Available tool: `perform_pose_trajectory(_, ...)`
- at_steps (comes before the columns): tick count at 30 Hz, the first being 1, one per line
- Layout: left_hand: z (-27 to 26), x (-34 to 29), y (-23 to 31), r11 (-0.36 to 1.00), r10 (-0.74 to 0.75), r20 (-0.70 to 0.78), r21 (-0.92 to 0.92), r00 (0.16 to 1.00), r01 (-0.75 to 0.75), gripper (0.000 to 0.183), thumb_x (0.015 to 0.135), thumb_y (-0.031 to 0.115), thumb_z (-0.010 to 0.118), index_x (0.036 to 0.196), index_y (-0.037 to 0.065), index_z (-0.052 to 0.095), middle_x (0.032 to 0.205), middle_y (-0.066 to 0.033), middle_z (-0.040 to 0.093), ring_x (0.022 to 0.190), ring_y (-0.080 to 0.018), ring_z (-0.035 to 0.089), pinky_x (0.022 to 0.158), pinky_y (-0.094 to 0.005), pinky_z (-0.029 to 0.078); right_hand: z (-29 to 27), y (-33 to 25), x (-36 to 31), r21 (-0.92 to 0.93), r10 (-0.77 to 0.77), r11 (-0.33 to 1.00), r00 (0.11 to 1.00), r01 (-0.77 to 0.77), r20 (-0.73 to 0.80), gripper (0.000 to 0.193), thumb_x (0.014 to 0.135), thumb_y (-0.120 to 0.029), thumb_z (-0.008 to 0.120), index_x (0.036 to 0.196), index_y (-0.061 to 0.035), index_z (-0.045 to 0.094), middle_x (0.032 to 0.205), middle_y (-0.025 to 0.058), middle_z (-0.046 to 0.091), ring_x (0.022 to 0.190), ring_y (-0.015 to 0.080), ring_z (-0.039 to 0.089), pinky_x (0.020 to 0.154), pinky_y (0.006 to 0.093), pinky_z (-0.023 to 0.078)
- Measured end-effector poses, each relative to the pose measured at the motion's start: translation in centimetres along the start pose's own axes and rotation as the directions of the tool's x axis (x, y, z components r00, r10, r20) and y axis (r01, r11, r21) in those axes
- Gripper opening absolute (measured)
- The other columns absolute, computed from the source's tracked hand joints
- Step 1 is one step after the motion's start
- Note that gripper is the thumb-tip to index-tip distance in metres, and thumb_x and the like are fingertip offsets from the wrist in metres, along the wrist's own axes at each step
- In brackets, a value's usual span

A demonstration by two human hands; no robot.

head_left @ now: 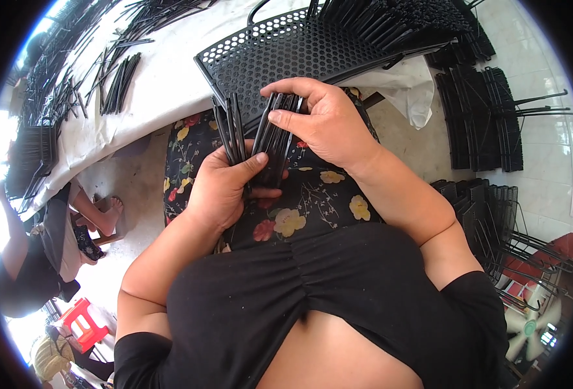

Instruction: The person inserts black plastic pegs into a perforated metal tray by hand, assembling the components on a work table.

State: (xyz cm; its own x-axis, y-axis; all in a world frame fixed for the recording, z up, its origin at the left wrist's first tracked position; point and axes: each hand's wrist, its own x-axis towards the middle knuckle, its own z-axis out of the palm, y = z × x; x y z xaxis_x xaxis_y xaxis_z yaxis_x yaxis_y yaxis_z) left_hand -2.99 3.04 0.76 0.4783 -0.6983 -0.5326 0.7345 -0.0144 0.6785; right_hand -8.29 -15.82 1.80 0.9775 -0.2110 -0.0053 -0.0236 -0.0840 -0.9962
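Observation:
Above my lap, my left hand point(225, 181) is closed round a bundle of thin black sticks point(273, 152). Some of these sticks point(233, 129) fan out apart from the rest, between thumb and palm. My right hand point(315, 117) pinches the upper end of the main bundle, thumb on the near side and fingers curled over the far side. Just beyond the hands lies a black perforated tray point(260, 65) with a raised rim. Its near corner is partly behind the sticks. What the sticks are made of I cannot tell.
A white-covered table point(163, 84) carries loose black sticks point(121, 84) at the left and a dense pile point(397, 23) on the tray's right. Stacked black racks with hooks point(481, 117) stand at the right, above a fan point(529, 327). Another person point(40, 253) sits at the left, near a red stool point(84, 324).

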Motion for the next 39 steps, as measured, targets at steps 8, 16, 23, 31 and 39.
perform_pose_trajectory(8, 0.5, 0.0, -0.5, 0.996, 0.046, -0.072, 0.076, 0.996, -0.04, 0.017, 0.097, 0.006, 0.057, 0.112, -0.002, 0.057, 0.096, -0.0135, 0.068, 0.079, -0.0218, 0.07, 0.063, -0.0323, 0.062, 0.2, 0.0, -0.5, 0.127, 0.093, 0.987, 0.996, -0.093, 0.013, 0.024, 0.095, -0.003, 0.06, 0.118, 0.0021, 0.061, 0.093, 0.0029, 0.067, 0.079, 0.0034, 0.062, 0.066, 0.0165, 0.05)
perform_pose_trajectory(16, 0.5, 0.0, -0.1, 0.997, 0.046, -0.072, 0.071, 0.996, -0.04, 0.016, 0.098, 0.006, 0.054, 0.111, -0.004, 0.056, 0.105, -0.0174, 0.067, 0.089, -0.027, 0.07, 0.074, -0.038, 0.062, -3.5, -1.2, 0.6, 0.206, 0.018, 0.978, 1.0, -0.019, 0.008, 0.016, 0.097, -0.008, 0.057, 0.109, -0.0001, 0.062, 0.093, 0.0117, 0.072, 0.083, 0.0147, 0.071, 0.062, 0.0197, 0.054)
perform_pose_trajectory(23, -0.4, 1.1, 0.2, 0.999, 0.01, -0.043, 0.05, 0.999, -0.008, 0.019, 0.099, 0.006, 0.05, 0.112, -0.007, 0.056, 0.102, -0.0216, 0.066, 0.094, -0.0336, 0.07, 0.081, -0.045, 0.061, -12.1, -0.5, 4.6, -0.298, -0.619, 0.773, 0.56, 0.56, -0.551, 0.019, 0.099, -0.007, 0.057, 0.115, 0.0015, 0.06, 0.103, 0.0108, 0.069, 0.095, 0.0186, 0.065, 0.083, 0.0294, 0.052)
perform_pose_trajectory(31, -0.3, 1.1, 0.2, 0.997, 0.018, -0.073, 0.072, 0.997, -0.012, 0.017, 0.1, 0.005, 0.05, 0.108, -0.007, 0.058, 0.097, -0.0213, 0.067, 0.09, -0.0338, 0.07, 0.08, -0.0455, 0.061, -11.5, 0.5, 4.9, -0.386, -0.682, 0.728, 0.541, 0.567, -0.493, 0.018, 0.099, -0.006, 0.056, 0.114, 0.0021, 0.06, 0.105, 0.0095, 0.068, 0.096, 0.0159, 0.064, 0.088, 0.0285, 0.05)
perform_pose_trajectory(39, -0.2, 1.3, 0.3, 0.998, -0.002, -0.075, 0.062, 0.997, 0.007, 0.012, 0.098, 0.003, 0.053, 0.105, -0.005, 0.057, 0.095, -0.0207, 0.067, 0.087, -0.0319, 0.07, 0.079, -0.0426, 0.061, -13.2, 1.8, 6.6, -0.253, -0.759, 0.62, 0.488, 0.743, -0.431, 0.016, 0.099, -0.004, 0.055, 0.113, 0.0022, 0.06, 0.103, 0.01, 0.068, 0.097, 0.0169, 0.065, 0.088, 0.0291, 0.051)
